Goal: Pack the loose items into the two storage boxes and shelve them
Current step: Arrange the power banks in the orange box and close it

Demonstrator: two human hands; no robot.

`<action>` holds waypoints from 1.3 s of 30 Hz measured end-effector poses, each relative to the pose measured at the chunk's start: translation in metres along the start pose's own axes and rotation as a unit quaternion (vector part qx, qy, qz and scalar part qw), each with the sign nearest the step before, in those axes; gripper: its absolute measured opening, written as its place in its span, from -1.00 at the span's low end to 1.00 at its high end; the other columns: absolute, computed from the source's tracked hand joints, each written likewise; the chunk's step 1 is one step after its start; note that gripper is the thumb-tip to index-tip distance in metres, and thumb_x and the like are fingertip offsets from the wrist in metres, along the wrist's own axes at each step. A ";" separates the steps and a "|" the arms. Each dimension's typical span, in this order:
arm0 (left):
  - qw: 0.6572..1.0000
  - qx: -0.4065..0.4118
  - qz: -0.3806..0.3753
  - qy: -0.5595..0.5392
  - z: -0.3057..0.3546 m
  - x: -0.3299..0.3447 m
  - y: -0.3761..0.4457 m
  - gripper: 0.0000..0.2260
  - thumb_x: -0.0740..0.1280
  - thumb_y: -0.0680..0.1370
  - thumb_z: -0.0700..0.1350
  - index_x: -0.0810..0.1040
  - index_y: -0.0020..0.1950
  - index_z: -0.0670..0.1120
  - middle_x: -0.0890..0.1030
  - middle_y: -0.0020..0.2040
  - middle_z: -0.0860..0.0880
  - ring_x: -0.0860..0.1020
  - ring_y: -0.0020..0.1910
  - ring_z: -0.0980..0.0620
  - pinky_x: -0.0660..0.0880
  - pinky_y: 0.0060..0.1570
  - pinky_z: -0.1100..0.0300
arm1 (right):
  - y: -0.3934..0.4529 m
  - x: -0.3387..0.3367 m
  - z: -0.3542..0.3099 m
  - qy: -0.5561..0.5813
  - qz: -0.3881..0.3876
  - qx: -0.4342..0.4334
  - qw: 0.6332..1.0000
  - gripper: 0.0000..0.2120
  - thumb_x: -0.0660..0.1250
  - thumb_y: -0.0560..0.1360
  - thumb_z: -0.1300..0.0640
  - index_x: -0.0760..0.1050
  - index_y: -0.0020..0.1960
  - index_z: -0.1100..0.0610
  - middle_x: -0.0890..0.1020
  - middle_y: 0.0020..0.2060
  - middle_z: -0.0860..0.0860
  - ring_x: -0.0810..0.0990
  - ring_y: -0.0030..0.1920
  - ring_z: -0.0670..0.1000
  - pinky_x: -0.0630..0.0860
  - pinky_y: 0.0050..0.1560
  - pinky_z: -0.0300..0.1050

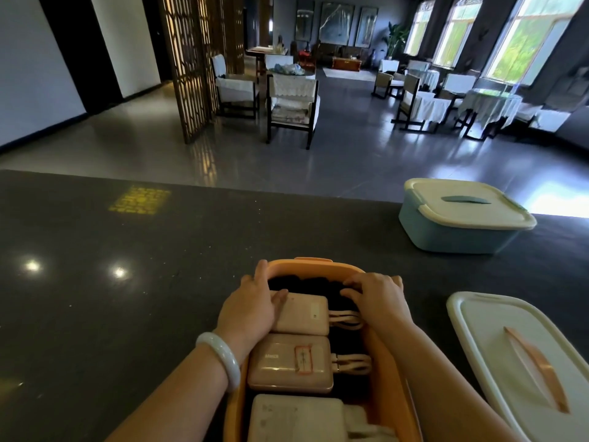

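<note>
An open orange storage box (314, 266) stands on the dark counter right in front of me. Inside lie three pale power banks with cables: the far one (306, 314), the middle one (291, 365) and the near one (296, 419). Dark cloth (306, 285) fills the far end. My left hand (251, 309) rests on the far power bank's left end, thumb on the box rim. My right hand (376, 296) presses on the dark cloth at the box's right wall. The box's white lid with orange handle (522, 362) lies to the right. A blue box (462, 218) stands closed, far right.
The dark speckled counter (127, 298) stretches to the left and ends at a far edge. Beyond it is a room with chairs (293, 106), clothed tables (490, 103) and a wooden lattice screen (191, 59).
</note>
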State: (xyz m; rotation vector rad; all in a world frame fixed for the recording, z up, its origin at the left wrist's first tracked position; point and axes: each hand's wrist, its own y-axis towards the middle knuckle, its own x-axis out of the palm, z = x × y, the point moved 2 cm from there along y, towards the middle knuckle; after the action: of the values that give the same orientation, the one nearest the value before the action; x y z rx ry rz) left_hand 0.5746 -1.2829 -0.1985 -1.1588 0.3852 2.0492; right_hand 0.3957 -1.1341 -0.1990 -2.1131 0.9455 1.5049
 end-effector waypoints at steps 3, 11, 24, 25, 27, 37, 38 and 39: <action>1.000 0.000 0.004 -0.001 -0.001 0.000 0.000 -0.39 0.14 0.61 0.17 -0.06 0.56 0.05 0.39 0.34 -0.12 0.53 0.12 -0.06 0.53 0.07 -0.02 | 0.001 -0.001 -0.001 -0.042 0.008 -0.012 0.999 -0.76 0.27 0.55 -0.06 0.51 0.21 -0.12 0.61 0.04 -0.11 0.51 0.11 -0.09 0.25 0.37 0.00; 1.000 -0.006 0.020 0.018 -0.001 0.004 0.003 -0.40 0.14 0.60 0.20 -0.05 0.54 0.09 0.40 0.31 -0.11 0.54 0.07 -0.03 0.49 -0.08 0.11 | 0.002 -0.006 -0.002 -0.017 0.028 -0.035 0.999 -0.75 0.33 0.53 0.02 0.51 0.18 -0.20 0.61 0.02 -0.15 0.48 0.12 -0.11 0.29 0.34 -0.01; 1.000 0.000 0.023 0.008 -0.001 0.004 0.002 -0.40 0.16 0.61 0.18 -0.05 0.55 0.07 0.40 0.31 -0.10 0.54 0.10 -0.03 0.45 -0.10 0.15 | 0.000 -0.006 -0.002 0.005 0.022 -0.035 0.999 -0.74 0.35 0.51 0.10 0.56 0.18 -0.11 0.59 0.10 -0.12 0.45 0.22 -0.08 0.23 0.41 0.05; 1.000 -0.003 0.023 0.007 0.000 0.003 0.002 -0.40 0.16 0.61 0.18 -0.05 0.55 0.08 0.40 0.31 -0.10 0.53 0.11 -0.04 0.44 -0.10 0.15 | -0.001 -0.007 -0.002 0.005 0.027 -0.035 0.999 -0.73 0.35 0.51 0.10 0.56 0.18 -0.12 0.57 0.12 -0.11 0.42 0.24 -0.08 0.20 0.41 0.03; 1.000 -0.002 0.023 0.004 0.000 0.003 0.002 -0.40 0.16 0.61 0.18 -0.05 0.55 0.08 0.40 0.31 -0.10 0.53 0.12 -0.04 0.43 -0.09 0.15 | -0.003 -0.008 -0.002 0.007 0.035 -0.035 0.999 -0.72 0.35 0.51 0.11 0.55 0.18 -0.14 0.52 0.15 -0.10 0.38 0.27 -0.07 0.19 0.39 -0.01; 1.000 -0.007 0.017 0.015 -0.002 0.006 0.003 -0.36 0.18 0.60 0.19 -0.09 0.56 0.10 0.39 0.32 -0.10 0.52 0.09 -0.02 0.40 -0.13 0.16 | 0.002 -0.001 0.003 -0.013 0.009 -0.026 1.000 -0.70 0.33 0.51 0.11 0.51 0.19 -0.19 0.53 0.16 -0.11 0.36 0.26 -0.05 0.23 0.25 -0.10; 1.000 -0.006 0.017 0.019 -0.002 0.006 0.003 -0.35 0.19 0.59 0.19 -0.09 0.56 0.09 0.39 0.33 -0.10 0.52 0.10 -0.02 0.39 -0.13 0.16 | 0.001 -0.002 0.003 -0.011 0.009 -0.029 0.999 -0.70 0.33 0.52 0.11 0.51 0.20 -0.18 0.53 0.16 -0.11 0.35 0.26 -0.05 0.22 0.27 -0.08; 1.000 -0.005 0.018 0.023 -0.002 0.007 0.003 -0.34 0.19 0.59 0.18 -0.09 0.56 0.09 0.39 0.33 -0.11 0.53 0.10 -0.03 0.39 -0.13 0.16 | 0.001 -0.003 0.002 -0.010 0.012 -0.034 0.999 -0.70 0.32 0.52 0.11 0.51 0.20 -0.17 0.53 0.16 -0.11 0.35 0.27 -0.05 0.21 0.30 -0.07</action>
State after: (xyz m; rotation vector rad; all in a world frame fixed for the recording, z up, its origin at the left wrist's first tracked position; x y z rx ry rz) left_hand 0.5717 -1.2830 -0.2057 -1.2138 0.4224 2.0610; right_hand 0.3931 -1.1325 -0.1974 -2.1364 0.9282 1.5881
